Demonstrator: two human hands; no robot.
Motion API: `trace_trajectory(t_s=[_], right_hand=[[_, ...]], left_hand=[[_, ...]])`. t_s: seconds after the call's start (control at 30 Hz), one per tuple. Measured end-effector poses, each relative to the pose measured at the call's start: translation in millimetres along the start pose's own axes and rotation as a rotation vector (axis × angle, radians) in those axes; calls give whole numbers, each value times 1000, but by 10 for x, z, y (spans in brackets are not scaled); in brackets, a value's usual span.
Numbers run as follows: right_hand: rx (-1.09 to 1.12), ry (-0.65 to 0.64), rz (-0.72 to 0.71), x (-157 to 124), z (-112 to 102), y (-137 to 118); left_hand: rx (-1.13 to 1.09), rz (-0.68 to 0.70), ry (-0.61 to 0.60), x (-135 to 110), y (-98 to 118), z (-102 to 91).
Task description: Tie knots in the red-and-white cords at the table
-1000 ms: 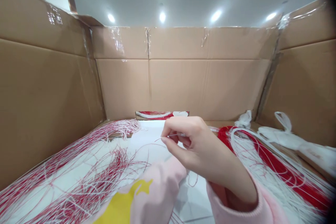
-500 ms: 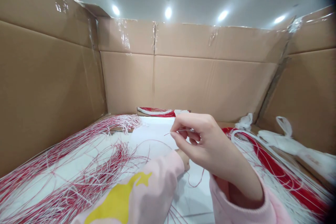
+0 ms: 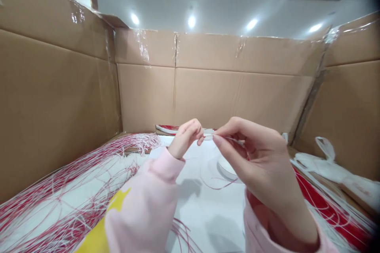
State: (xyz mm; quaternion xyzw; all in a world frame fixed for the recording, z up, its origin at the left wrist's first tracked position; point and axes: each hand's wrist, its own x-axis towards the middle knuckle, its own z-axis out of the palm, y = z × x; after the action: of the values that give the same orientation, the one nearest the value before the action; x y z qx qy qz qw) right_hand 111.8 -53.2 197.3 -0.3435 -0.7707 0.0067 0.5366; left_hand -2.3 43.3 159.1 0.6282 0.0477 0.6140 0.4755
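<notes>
Over the far edge of the white sheet (image 3: 202, 213), seen from the head camera, both hands come together. The right hand (image 3: 255, 154) pinches a thin white strand (image 3: 224, 138) between thumb and forefinger, its other fingers curled. The left hand's (image 3: 185, 138) fingers are pressed together at the strand's end; whether they grip it cannot be told. Red-and-white wire bundles (image 3: 74, 178) lie on either side of the sheet, and a white plastic bag (image 3: 323, 162) lies right of it. No writing is legible.

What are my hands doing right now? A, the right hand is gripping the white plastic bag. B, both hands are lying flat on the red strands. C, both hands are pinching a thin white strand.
C. The left hand and right hand are raised together, pinching a thin white strand between their fingertips.
</notes>
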Motion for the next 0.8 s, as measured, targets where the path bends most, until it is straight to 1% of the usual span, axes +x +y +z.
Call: trace_trajectory(t_s=[0.07,0.1,0.2,0.3,0.4,0.57,0.8], right_hand=[[19,48,-15,3,13,-10],[34,71,-25,6,25,-16],[81,122,-52,11,64,-33],[103,129,-60,4,88,-44],[91,120,-54,-8,97,-48],[61,157,-64,-14,118,-43],[42,181,-65,-9,126,-49]], left_hand=[[-118,-56,-97,-3,88,-1],[-159,-49,-124,-22,149,12],[-192,23,-163,-109,329,84],[-181,55,-174,-171,407,138],[-154,76,-152,-177,394,149],[-59,135,-60,-172,364,165],[-5,133,4,-199,379,190]])
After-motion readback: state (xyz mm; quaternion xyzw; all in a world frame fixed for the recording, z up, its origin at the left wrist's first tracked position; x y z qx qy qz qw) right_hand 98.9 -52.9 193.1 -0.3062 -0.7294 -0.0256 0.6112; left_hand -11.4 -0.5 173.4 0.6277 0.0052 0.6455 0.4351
